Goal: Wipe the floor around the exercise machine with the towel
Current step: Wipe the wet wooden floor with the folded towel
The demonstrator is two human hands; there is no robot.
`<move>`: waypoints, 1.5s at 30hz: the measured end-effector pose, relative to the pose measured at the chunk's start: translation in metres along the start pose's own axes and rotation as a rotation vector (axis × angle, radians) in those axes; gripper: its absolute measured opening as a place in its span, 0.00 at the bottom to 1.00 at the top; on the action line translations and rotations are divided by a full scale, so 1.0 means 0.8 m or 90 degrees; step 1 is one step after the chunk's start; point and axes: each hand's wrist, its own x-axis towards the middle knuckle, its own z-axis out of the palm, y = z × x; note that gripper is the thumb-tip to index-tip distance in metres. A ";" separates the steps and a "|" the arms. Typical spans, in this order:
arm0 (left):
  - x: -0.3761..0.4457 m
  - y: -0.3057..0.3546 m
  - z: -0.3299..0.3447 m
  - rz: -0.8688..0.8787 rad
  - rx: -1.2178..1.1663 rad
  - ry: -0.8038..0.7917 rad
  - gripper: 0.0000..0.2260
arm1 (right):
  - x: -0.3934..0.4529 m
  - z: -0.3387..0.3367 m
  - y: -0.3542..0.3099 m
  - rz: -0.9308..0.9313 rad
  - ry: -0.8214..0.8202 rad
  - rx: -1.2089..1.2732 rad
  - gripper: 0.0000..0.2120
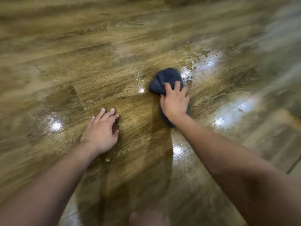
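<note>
A dark blue towel point(164, 77) lies bunched on the wet wooden floor point(114, 70) right of centre. My right hand point(175, 100) lies on top of it, fingers spread and bent over the cloth, pressing it down. My left hand point(101, 131) rests flat on the floor to the left, fingers straight and holding nothing. The exercise machine is out of sight. The picture is blurred by motion.
Shiny wet patches point(228, 115) with bright light reflections and small dark specks point(204, 53) lie to the right of the towel. A bare foot point(148, 217) shows at the bottom edge. Wood planks stretch on all sides.
</note>
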 end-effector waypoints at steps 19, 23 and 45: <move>-0.066 -0.003 0.021 0.038 0.072 -0.192 0.34 | -0.040 0.003 0.172 0.002 -0.061 0.019 0.25; -0.062 0.001 0.026 0.014 0.048 -0.188 0.33 | 0.031 -0.003 0.237 0.282 -0.123 0.086 0.21; -0.039 -0.024 0.008 -0.065 0.129 0.007 0.31 | -0.127 0.012 0.045 -0.375 -0.021 0.015 0.29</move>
